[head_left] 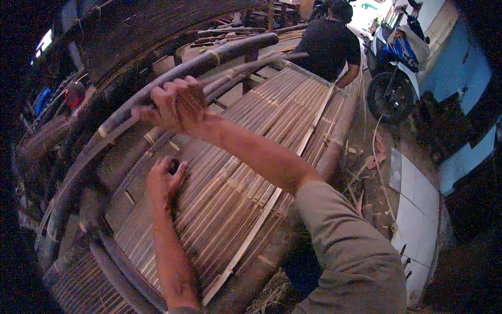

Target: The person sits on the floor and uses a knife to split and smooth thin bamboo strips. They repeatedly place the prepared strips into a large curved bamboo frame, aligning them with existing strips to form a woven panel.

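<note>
Beneath both arms stretches a bamboo bench with a slatted seat [230,183]; a long pale strip [251,238] runs along the slats near its right side. My right hand [180,104] is raised above the left side of the seat, beside a thick bamboo rail [157,81]. Its fingers are closed, slightly blurred, and a thin bamboo strip [99,141] appears to run from them, curving down to the left. Lower down, my left hand [164,180] is over the left edge of the slats. Its fingers are curled, with a dark spot between them; what they hold is unclear.
At the bench's far end a person in a dark shirt [327,49] sits with back turned. A blue and white motorbike [397,68] stands at the far right. White floor tiles [415,220] lie on the right, and bamboo poles [112,251] frame the left side.
</note>
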`<state>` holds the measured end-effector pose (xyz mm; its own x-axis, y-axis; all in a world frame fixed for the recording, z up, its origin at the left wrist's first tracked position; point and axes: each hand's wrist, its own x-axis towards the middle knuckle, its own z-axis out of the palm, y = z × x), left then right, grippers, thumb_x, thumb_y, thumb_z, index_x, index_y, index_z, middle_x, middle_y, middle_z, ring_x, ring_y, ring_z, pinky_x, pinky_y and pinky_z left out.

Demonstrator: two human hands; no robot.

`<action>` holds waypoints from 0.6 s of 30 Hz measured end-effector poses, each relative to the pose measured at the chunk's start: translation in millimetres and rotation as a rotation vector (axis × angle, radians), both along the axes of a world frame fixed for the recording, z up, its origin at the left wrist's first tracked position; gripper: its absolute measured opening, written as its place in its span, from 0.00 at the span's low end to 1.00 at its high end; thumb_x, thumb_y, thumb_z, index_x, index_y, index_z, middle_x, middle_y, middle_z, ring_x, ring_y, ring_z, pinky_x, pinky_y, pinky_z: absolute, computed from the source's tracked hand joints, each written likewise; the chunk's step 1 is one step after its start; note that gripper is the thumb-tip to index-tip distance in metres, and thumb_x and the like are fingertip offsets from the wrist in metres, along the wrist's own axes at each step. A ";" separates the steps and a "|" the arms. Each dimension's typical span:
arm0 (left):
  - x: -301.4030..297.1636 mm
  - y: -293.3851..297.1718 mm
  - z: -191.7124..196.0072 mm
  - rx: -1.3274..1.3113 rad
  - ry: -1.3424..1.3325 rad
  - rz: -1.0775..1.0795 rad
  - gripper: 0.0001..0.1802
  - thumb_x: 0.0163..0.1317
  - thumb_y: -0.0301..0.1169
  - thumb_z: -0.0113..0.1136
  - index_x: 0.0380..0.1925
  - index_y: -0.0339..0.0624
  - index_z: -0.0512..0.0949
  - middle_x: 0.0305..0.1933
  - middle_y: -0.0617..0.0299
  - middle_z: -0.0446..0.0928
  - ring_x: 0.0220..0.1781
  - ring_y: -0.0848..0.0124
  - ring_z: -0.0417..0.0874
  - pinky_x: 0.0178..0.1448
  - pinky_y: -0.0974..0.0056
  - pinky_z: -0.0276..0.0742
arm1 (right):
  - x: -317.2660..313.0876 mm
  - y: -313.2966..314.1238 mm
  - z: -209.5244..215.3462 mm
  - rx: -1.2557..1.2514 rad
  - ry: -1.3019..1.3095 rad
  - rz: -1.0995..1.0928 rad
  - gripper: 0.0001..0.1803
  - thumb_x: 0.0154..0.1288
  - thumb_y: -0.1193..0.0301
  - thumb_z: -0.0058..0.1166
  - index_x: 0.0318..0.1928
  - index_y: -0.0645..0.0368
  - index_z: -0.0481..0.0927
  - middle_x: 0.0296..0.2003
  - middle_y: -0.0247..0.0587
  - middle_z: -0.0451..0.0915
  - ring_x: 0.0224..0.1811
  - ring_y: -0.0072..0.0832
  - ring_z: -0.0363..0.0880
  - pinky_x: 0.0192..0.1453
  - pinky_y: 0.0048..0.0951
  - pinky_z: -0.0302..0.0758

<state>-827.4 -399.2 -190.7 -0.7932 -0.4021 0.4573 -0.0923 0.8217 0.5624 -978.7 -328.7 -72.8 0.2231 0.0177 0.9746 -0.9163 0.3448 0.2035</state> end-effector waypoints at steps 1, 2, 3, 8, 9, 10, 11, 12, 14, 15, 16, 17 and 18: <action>-3.0 3.4 -1.1 0.025 0.016 -0.026 0.17 0.57 0.44 0.68 0.33 0.40 0.82 0.35 0.52 0.81 0.38 0.53 0.83 0.45 0.53 0.78 | 22.2 29.3 9.6 0.163 -0.082 0.005 0.25 0.54 0.46 0.65 0.26 0.54 0.74 0.22 0.39 0.72 0.26 0.38 0.75 0.30 0.42 0.71; 0.7 -5.7 -6.6 0.039 0.022 -0.023 0.18 0.56 0.46 0.68 0.34 0.41 0.82 0.36 0.51 0.81 0.39 0.52 0.83 0.46 0.54 0.78 | 46.3 60.9 6.1 0.569 -0.314 0.024 0.26 0.53 0.44 0.66 0.27 0.54 0.74 0.24 0.38 0.72 0.29 0.38 0.76 0.31 0.41 0.71; 2.6 -13.0 -8.8 0.052 0.036 -0.020 0.19 0.56 0.47 0.67 0.35 0.42 0.82 0.37 0.51 0.81 0.40 0.51 0.83 0.46 0.54 0.78 | 62.2 79.9 -5.5 0.546 -0.292 0.039 0.27 0.52 0.43 0.66 0.27 0.54 0.75 0.26 0.38 0.72 0.31 0.38 0.76 0.31 0.40 0.72; -16.4 -18.6 -20.6 0.030 0.012 -0.147 0.23 0.56 0.52 0.66 0.39 0.44 0.83 0.40 0.50 0.81 0.42 0.48 0.82 0.45 0.51 0.78 | 90.8 125.0 -50.8 0.654 -0.354 0.052 0.23 0.46 0.48 0.69 0.28 0.52 0.76 0.28 0.36 0.72 0.33 0.38 0.76 0.33 0.39 0.73; -16.2 -19.2 -20.9 -0.001 0.049 -0.142 0.23 0.56 0.52 0.66 0.40 0.44 0.83 0.40 0.50 0.81 0.42 0.48 0.82 0.46 0.51 0.77 | 90.2 121.5 -47.1 0.658 -0.336 0.069 0.21 0.46 0.51 0.69 0.28 0.52 0.76 0.28 0.36 0.72 0.33 0.38 0.76 0.33 0.39 0.73; -14.6 -18.6 -21.5 0.025 0.029 -0.128 0.23 0.56 0.52 0.67 0.40 0.44 0.83 0.40 0.50 0.81 0.42 0.49 0.82 0.46 0.51 0.77 | 91.8 119.7 -47.4 0.656 -0.324 0.081 0.20 0.45 0.53 0.70 0.28 0.51 0.76 0.28 0.36 0.72 0.32 0.38 0.76 0.33 0.39 0.73; -16.3 -15.8 -19.6 0.051 0.022 -0.124 0.23 0.56 0.52 0.67 0.41 0.44 0.83 0.40 0.50 0.81 0.42 0.49 0.82 0.46 0.51 0.77 | 95.0 123.7 -48.4 0.666 -0.329 0.111 0.17 0.43 0.60 0.70 0.29 0.51 0.76 0.28 0.35 0.72 0.34 0.37 0.77 0.35 0.38 0.75; -15.8 -17.9 -17.7 0.064 0.020 -0.116 0.24 0.56 0.52 0.67 0.41 0.45 0.83 0.40 0.49 0.81 0.42 0.49 0.83 0.45 0.52 0.78 | 96.8 123.0 -51.5 0.656 -0.293 0.143 0.13 0.47 0.61 0.66 0.29 0.52 0.77 0.27 0.36 0.73 0.33 0.36 0.77 0.33 0.38 0.75; -13.9 -20.3 -17.5 0.154 -0.015 -0.139 0.23 0.55 0.50 0.68 0.42 0.45 0.83 0.41 0.50 0.81 0.42 0.51 0.83 0.45 0.53 0.78 | 93.6 121.1 -57.7 0.628 -0.221 0.193 0.07 0.55 0.64 0.57 0.28 0.52 0.78 0.26 0.38 0.75 0.30 0.35 0.78 0.30 0.36 0.76; -10.2 -17.0 -12.3 0.189 -0.036 -0.150 0.23 0.55 0.49 0.68 0.43 0.45 0.84 0.41 0.50 0.81 0.41 0.52 0.83 0.45 0.54 0.78 | 87.6 118.7 -61.7 0.640 -0.202 0.204 0.05 0.58 0.66 0.55 0.30 0.53 0.79 0.26 0.38 0.76 0.29 0.36 0.80 0.29 0.37 0.78; -8.0 -9.3 -10.1 0.128 0.071 -0.153 0.23 0.54 0.48 0.69 0.42 0.44 0.83 0.40 0.50 0.81 0.40 0.53 0.82 0.45 0.55 0.78 | 78.3 116.4 -67.4 0.657 -0.219 0.179 0.06 0.53 0.66 0.59 0.31 0.51 0.79 0.27 0.38 0.76 0.30 0.36 0.80 0.30 0.37 0.78; -5.8 4.4 -6.7 0.067 0.170 -0.157 0.23 0.52 0.47 0.70 0.42 0.44 0.83 0.40 0.50 0.81 0.39 0.53 0.82 0.44 0.56 0.78 | 68.7 115.4 -74.5 0.675 -0.243 0.156 0.09 0.48 0.66 0.63 0.31 0.50 0.79 0.29 0.37 0.77 0.31 0.36 0.80 0.31 0.37 0.78; 3.8 -2.2 -12.8 0.062 0.161 -0.101 0.22 0.52 0.46 0.69 0.42 0.43 0.83 0.39 0.50 0.80 0.39 0.53 0.81 0.44 0.56 0.77 | 72.2 108.7 -78.1 0.691 -0.265 0.172 0.13 0.44 0.66 0.67 0.31 0.49 0.79 0.31 0.37 0.77 0.32 0.37 0.81 0.32 0.38 0.78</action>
